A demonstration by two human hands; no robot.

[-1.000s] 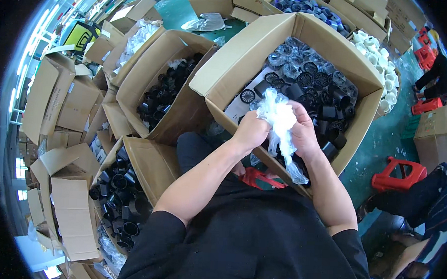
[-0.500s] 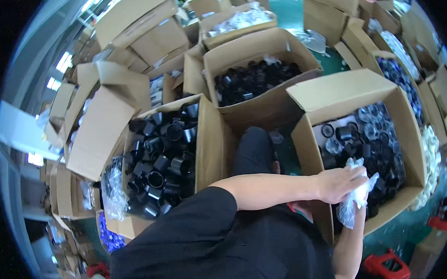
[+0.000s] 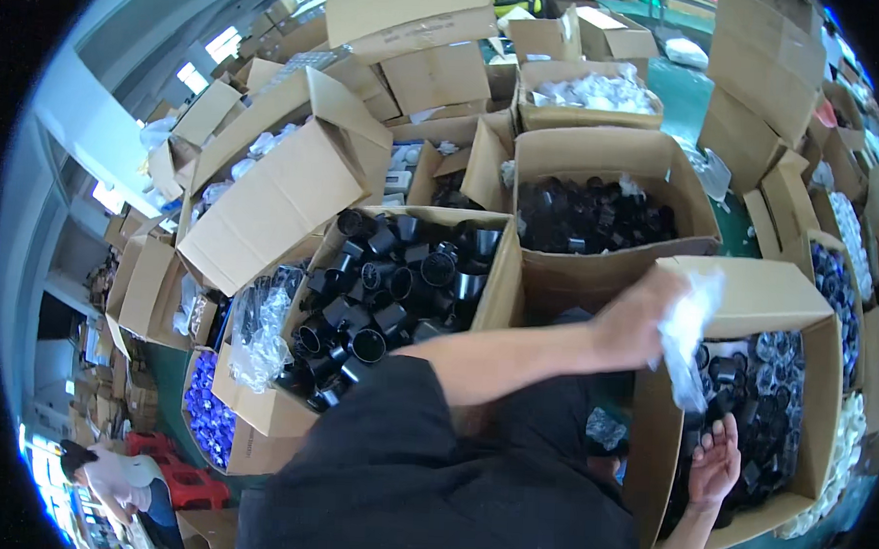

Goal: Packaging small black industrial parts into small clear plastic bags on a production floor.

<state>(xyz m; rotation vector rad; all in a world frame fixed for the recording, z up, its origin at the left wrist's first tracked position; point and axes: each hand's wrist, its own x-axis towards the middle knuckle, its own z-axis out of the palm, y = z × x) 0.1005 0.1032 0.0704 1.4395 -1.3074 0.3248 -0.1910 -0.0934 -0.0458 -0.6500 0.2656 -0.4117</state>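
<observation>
My left hand (image 3: 634, 322), smeared by motion, grips a crumpled clear plastic bag (image 3: 690, 335) above the near edge of the right-hand carton (image 3: 824, 340). Below it, my right hand (image 3: 716, 461) is empty, palm up with its fingers apart, over that carton. Inside lie black round plastic parts (image 3: 725, 370) and clear-wrapped pieces (image 3: 779, 353). To the left, another carton (image 3: 504, 267) is full of black cylindrical plastic cups (image 3: 400, 283). Whether the bag holds anything cannot be made out.
Behind stands a carton (image 3: 617, 145) of small black parts. A box of blue-purple pieces (image 3: 208, 412) is at lower left, beside a clear plastic bag (image 3: 260, 340). Red stools (image 3: 195, 480) and a bending person (image 3: 121, 486) are farther left. Open cartons crowd the far side.
My left hand has lifted the plastic bag up and away from my right hand, which now lies open. The head view has shifted, so the cartons sit farther right.
</observation>
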